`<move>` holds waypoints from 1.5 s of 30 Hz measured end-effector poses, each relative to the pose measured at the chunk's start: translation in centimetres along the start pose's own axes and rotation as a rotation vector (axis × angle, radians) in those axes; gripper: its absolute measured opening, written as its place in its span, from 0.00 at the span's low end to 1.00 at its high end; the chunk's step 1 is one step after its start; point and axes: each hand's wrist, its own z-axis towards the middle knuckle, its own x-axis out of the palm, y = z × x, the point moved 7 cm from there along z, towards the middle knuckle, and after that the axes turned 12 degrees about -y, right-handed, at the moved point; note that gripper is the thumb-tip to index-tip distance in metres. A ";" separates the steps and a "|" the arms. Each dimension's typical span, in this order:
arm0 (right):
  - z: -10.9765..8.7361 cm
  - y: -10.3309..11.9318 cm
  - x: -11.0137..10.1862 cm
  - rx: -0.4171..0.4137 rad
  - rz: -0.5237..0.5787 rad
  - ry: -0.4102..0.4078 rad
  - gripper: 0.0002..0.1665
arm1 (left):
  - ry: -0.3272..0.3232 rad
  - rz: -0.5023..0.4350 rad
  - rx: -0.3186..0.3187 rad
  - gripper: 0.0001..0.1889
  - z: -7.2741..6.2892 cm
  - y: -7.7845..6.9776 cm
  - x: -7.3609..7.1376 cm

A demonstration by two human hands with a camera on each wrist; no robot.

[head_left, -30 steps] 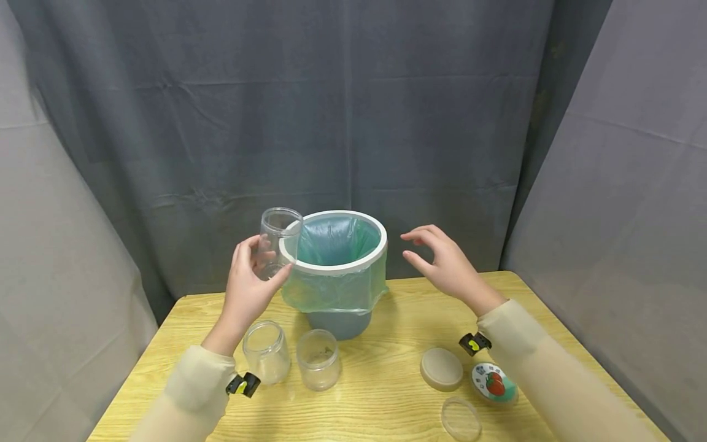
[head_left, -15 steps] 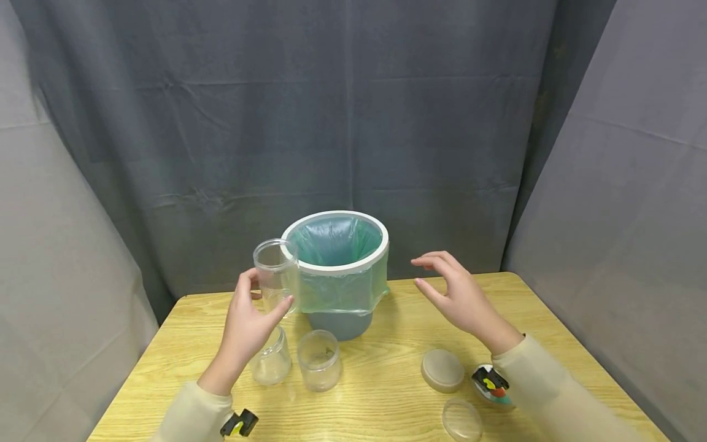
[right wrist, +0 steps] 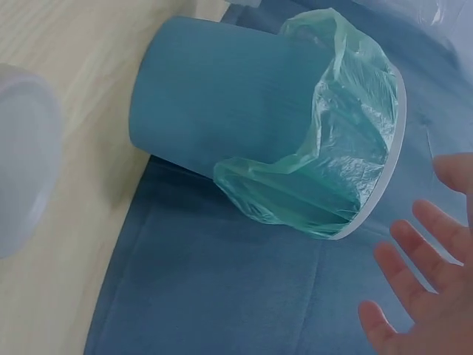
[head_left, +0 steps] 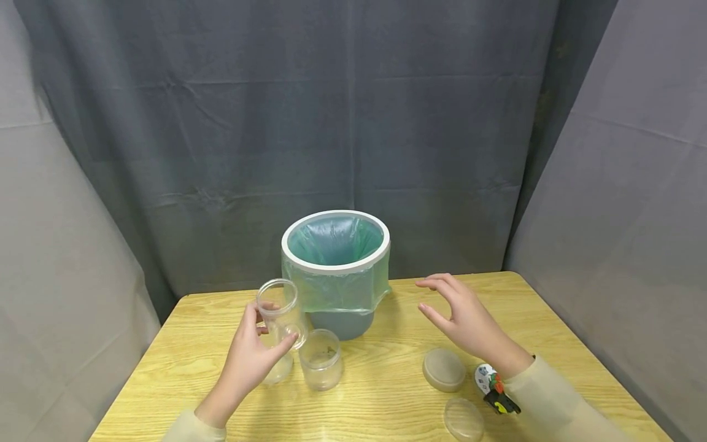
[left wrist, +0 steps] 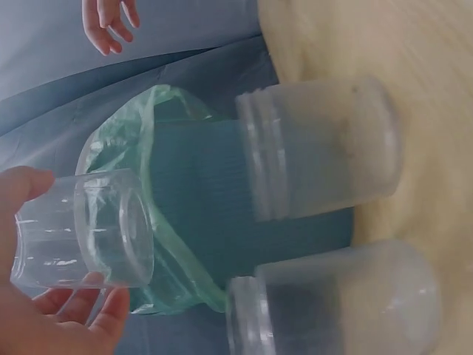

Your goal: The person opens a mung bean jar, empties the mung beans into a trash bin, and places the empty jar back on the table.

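My left hand [head_left: 251,353] grips a clear plastic jar [head_left: 280,310] round its side, lidless and slightly tilted, in front of the bin's left side. In the left wrist view the held jar [left wrist: 89,229] looks see-through, with nothing visible inside. Two more clear jars stand on the table: one [head_left: 321,363] has a few dark specks at its bottom, the other [head_left: 278,368] is partly hidden behind the left hand and held jar. My right hand [head_left: 469,319] hovers over the table right of the bin, fingers relaxed and holding nothing.
A blue-grey bin [head_left: 343,325] with a white rim and green liner bag [head_left: 337,291] stands at the back middle. On the right lie a beige lid [head_left: 444,369], a clear lid [head_left: 463,420] and a tomato-printed lid [head_left: 486,376], partly covered by the right wrist.
My left hand has lowered the jar from beside the bin's rim to just over the standing jars. The right hand has come down and slightly right, still holding nothing.
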 end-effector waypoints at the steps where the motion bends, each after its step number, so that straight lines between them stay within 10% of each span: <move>1: -0.2 -0.1 0.0 0.000 -0.002 0.002 0.24 | 0.007 0.007 -0.001 0.33 -0.3 0.2 0.0; 45: -7.5 -1.1 1.5 -0.064 -0.128 0.131 0.29 | 0.223 0.226 -0.218 0.47 -6.8 6.4 0.5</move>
